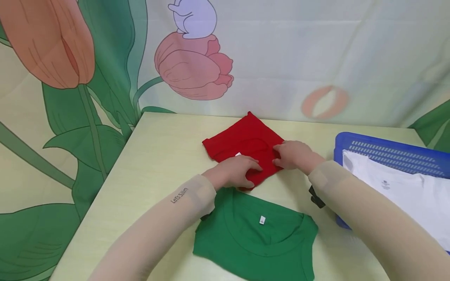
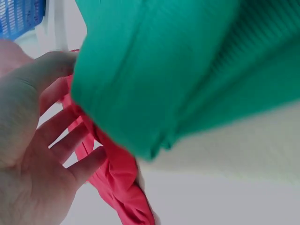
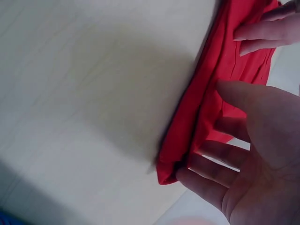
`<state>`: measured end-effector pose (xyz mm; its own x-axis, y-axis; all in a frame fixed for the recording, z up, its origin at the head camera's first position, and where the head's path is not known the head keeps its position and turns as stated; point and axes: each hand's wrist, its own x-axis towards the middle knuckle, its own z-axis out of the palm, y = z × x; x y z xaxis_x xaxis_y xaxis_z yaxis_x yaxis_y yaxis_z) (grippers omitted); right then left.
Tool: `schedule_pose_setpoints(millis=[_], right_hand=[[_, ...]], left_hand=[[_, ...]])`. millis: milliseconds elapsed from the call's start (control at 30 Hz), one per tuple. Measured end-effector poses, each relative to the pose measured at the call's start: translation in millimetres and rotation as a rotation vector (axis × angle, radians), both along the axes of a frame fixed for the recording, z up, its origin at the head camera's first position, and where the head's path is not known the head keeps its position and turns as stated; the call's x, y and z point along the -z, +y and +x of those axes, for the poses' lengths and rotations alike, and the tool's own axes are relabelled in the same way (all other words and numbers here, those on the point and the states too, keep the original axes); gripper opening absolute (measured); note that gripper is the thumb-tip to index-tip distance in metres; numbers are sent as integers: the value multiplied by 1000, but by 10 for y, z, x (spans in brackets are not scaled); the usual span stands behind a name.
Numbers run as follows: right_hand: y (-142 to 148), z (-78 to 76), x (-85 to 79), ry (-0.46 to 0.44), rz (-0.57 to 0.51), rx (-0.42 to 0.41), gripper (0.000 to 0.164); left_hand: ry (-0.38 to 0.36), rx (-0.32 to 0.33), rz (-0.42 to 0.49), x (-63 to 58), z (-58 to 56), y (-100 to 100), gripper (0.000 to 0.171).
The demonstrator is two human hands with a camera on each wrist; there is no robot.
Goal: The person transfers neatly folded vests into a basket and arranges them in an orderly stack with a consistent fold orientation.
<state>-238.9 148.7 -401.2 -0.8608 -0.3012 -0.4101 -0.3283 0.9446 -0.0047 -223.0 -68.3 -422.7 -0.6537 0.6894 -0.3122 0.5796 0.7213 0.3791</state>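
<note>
A folded red shirt [image 1: 242, 136] lies at the back of the table, turned at an angle, with a small white label at its neckline. My left hand [image 1: 237, 171] rests on its near left part; the left wrist view shows those fingers spread along the red cloth. At the shirt's right edge, my right hand [image 1: 293, 156] touches the fabric with extended fingers [image 3: 206, 185]. Below the left forearm lies a green shirt [image 1: 267, 257], neckline and white label facing up. Its cloth fills much of the left wrist view and hides part of the red shirt there.
To the right stands a blue perforated basket [image 1: 355, 142] holding a white shirt [image 1: 397, 191]; the right forearm passes in front of it. A backdrop cloth [image 1: 274, 58] printed with flowers hangs right behind the table [image 1: 140, 175].
</note>
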Motion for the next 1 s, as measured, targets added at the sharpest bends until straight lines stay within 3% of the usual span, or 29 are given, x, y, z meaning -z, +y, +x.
schedule_pose_setpoints(millis=[267,433,733,867,1000], right_hand=[[-78,109,17,19,22,-35,35],[-95,163,30,35,-2,-34,29],[-186,207,-62,-26,-33,-24,36],[-157,139,-181,6,-109,23,52],[-112,27,-179,71,-184,11,56]], left_hand=[[-25,-5,-16,-26,-42,-197,72],[-33,-2,-14,-31,-58,-276,67],[-46,-19,-23,-84,-87,-415,65],[9,-36,15,-136,-57,-444,62],[107,-115,43,-208,39,-376,64]])
